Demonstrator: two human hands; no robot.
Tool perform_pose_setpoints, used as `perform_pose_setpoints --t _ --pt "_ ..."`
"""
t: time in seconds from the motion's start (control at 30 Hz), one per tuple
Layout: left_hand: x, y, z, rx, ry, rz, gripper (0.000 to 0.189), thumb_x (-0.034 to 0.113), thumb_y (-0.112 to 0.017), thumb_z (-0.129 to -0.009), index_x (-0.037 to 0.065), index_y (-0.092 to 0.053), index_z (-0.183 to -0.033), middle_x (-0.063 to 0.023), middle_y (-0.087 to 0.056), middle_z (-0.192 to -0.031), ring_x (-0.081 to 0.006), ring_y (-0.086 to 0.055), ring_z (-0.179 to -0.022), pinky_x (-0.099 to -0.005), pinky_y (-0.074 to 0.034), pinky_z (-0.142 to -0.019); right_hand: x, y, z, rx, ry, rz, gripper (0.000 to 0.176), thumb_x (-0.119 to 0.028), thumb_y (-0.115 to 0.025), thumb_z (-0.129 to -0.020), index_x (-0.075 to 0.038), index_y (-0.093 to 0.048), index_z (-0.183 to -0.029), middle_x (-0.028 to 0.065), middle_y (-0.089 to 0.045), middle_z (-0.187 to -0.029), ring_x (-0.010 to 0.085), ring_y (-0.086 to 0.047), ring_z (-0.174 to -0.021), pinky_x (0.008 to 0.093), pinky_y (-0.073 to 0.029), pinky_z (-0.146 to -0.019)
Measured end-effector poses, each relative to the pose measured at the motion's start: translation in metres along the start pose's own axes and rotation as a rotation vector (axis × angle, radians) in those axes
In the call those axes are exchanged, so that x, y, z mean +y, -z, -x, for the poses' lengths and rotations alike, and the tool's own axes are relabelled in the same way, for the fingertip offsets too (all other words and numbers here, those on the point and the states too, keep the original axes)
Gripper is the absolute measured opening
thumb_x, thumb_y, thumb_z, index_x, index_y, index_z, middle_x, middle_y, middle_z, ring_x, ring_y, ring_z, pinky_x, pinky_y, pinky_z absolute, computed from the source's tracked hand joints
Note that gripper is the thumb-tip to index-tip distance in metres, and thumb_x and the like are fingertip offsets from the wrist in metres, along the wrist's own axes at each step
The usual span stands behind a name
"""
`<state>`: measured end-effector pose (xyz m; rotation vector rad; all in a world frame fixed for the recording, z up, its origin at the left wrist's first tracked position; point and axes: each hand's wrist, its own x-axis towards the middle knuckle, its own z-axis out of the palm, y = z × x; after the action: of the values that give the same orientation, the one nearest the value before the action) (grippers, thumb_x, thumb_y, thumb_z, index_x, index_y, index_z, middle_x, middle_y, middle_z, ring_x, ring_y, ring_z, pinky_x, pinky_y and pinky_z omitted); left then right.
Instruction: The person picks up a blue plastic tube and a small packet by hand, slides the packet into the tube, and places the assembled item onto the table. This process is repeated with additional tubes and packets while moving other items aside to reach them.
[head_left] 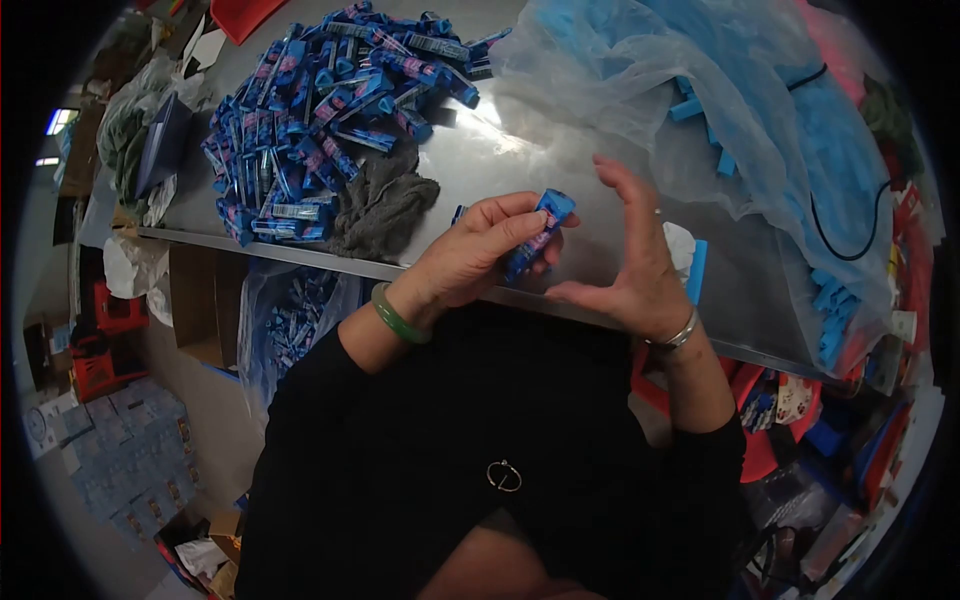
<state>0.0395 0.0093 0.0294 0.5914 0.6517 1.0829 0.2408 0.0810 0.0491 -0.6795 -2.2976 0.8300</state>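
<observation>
My left hand [468, 248] grips a small blue wrapped packet [552, 206] with pink print, pinched between thumb and fingers and tilted over the near table edge. To its right, my right hand [645, 275] is open, thumb and fingers spread apart, with nothing in it. A light-blue strip [697, 272] and a crumpled white tissue [680, 248] lie just beside the right wrist. At the left of the metal table [470, 165], many similar blue packets [290, 150] are heaped, with a dark grey cloth [385, 205] at the heap's near side.
A large clear plastic bag [600, 60] with light-blue pieces [720, 140] covers the right part of the table. Below the table's left edge, another plastic bag [295, 325] holds small blue packets beside a cardboard box [205, 300]. Red containers [760, 455] stand below at the right.
</observation>
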Motion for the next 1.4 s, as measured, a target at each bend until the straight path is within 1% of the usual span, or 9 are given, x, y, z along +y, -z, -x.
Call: perform_pose_setpoints --t 0.13,0.27,0.43,0.53,0.6,0.73,1.07,1.23,1.4 --pt "0.03 0.026 -0.01 0.039 -0.166 -0.484 0.027 0.024 -0.062 -0.094 0.004 -0.064 -0.112 0.0002 -0.064 -0.087 -0.0064 -0.059 -0.078 -0.0205 -0.049 -0.069 0.05 0.037 0.005 0.037 -0.214 0.165 0.077 -0.022 -0.079 -0.073 -0.002 -0.04 -0.136 0.0175 -0.048 -0.134 0.0313 -0.048 -0.125 0.0408 -0.039 -0.102" --pt "0.128 0.057 -0.012 0.456 -0.42 -1.154 0.023 0.021 -0.062 -0.093 0.006 -0.064 -0.111 -0.0012 -0.065 -0.088 -0.0079 -0.06 -0.08 -0.0232 -0.049 -0.069 0.114 0.074 0.009 0.077 -0.29 0.388 0.048 -0.014 -0.059 -0.088 -0.003 -0.046 -0.132 0.0197 -0.055 -0.125 0.0325 -0.053 -0.118 0.0391 -0.042 -0.099" --pt "0.222 0.12 -0.01 0.761 -1.102 -2.413 0.031 0.017 -0.071 -0.083 0.004 -0.063 -0.11 -0.0102 -0.065 -0.092 -0.025 -0.063 -0.081 -0.0328 -0.05 -0.072 0.138 0.083 -0.018 -0.046 -0.372 0.548 0.041 -0.009 -0.051 -0.09 -0.006 -0.05 -0.131 0.0206 -0.058 -0.122 0.0382 -0.054 -0.114 0.041 -0.043 -0.097" --pt "0.184 0.077 -0.014 0.774 -1.222 -2.525 0.033 0.014 -0.073 -0.078 0.006 -0.062 -0.107 -0.011 -0.064 -0.093 -0.0299 -0.061 -0.086 -0.0368 -0.049 -0.075 0.154 0.073 -0.035 0.059 -0.154 0.735 0.04 -0.008 -0.052 -0.09 -0.011 -0.053 -0.13 0.0197 -0.06 -0.119 0.0393 -0.054 -0.113 0.0437 -0.044 -0.095" --pt "0.132 0.056 -0.012 0.441 -1.066 -2.187 0.029 0.014 -0.074 -0.077 0.006 -0.062 -0.102 -0.0106 -0.062 -0.096 -0.0293 -0.06 -0.09 -0.0379 -0.047 -0.077 0.164 0.074 -0.051 0.056 0.025 1.124 0.04 -0.008 -0.054 -0.089 -0.015 -0.054 -0.129 0.0182 -0.06 -0.118 0.0384 -0.055 -0.113 0.0452 -0.045 -0.095" --pt "0.032 0.034 0.006 0.21 -0.349 -1.634 0.025 0.015 -0.076 -0.074 0.006 -0.06 -0.091 -0.0096 -0.058 -0.089 -0.0299 -0.057 -0.086 -0.0407 -0.045 -0.075 0.211 0.07 -0.055 0.154 0.028 1.243 0.038 -0.008 -0.055 -0.087 -0.014 -0.056 -0.124 0.0161 -0.06 -0.116 0.0371 -0.056 -0.112 0.0455 -0.046 -0.095" --pt "-0.021 0.042 0.005 0.24 -0.287 -1.555 0.018 0.01 -0.075 -0.072 0.006 -0.061 -0.083 -0.0081 -0.057 -0.079 -0.0303 -0.056 -0.08 -0.0399 -0.043 -0.074 0.206 0.074 -0.052 -0.096 0.057 1.132 0.035 -0.009 -0.054 -0.086 -0.009 -0.05 -0.121 0.0155 -0.062 -0.112 0.0373 -0.057 -0.107 0.0471 -0.045 -0.091" --pt "-0.023 0.048 0.002 0.216 -0.535 -1.65 0.01 0.005 -0.069 -0.073 0.006 -0.061 -0.078 -0.0077 -0.057 -0.08 -0.0286 -0.056 -0.08 -0.0389 -0.042 -0.073 0.151 0.066 -0.03 0.056 0.032 0.897 0.033 -0.018 -0.061 -0.089 -0.007 -0.048 -0.118 0.0169 -0.061 -0.1 0.0412 -0.058 -0.099 0.0441 -0.047 -0.086" --pt "-0.019 0.045 0.002 0.204 -0.58 -1.716 0.006 0.004 -0.067 -0.076 0.005 -0.061 -0.076 -0.0078 -0.058 -0.081 -0.0278 -0.055 -0.08 -0.0381 -0.042 -0.074 0.12 0.078 -0.02 -0.049 -0.585 0.421 0.031 -0.025 -0.068 -0.086 -0.002 -0.056 -0.103 0.0071 -0.061 -0.088 0.0186 -0.06 -0.077 0.0284 -0.048 -0.067"
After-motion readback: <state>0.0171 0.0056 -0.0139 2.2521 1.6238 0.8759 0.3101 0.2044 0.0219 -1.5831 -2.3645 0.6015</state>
